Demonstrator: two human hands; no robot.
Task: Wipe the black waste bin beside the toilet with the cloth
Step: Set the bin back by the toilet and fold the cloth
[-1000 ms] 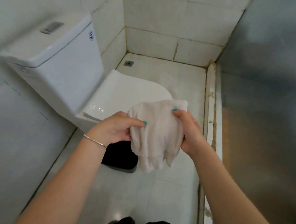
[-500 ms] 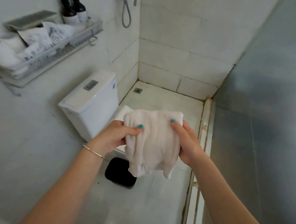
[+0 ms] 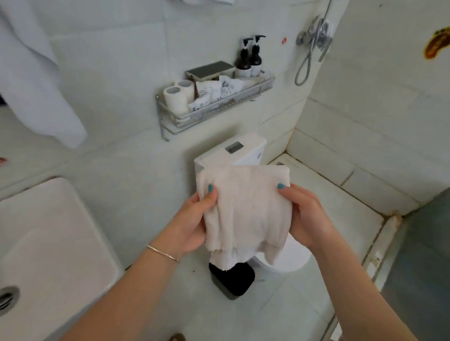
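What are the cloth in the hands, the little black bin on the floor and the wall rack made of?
The cloth looks like soft off-white terry cotton: nubby pile, limp folds, a frayed lower edge. The black bin is probably matte plastic, smooth and evenly dark with rounded corners, though the cloth hides part of it. The wall rack looks like silvery metal, perhaps aluminium or steel: thin rails with a dull shine.

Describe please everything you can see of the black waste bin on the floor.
The black waste bin looks like a small, squarish container with rounded corners and a matte, plastic-looking surface. It stands on the pale tiled floor, right beside the base of the white toilet. The hanging lower edge of the cloth hides its upper left part from the camera; whether the cloth touches it, I cannot tell. Neither hand touches it, and its inside is too dark to see.
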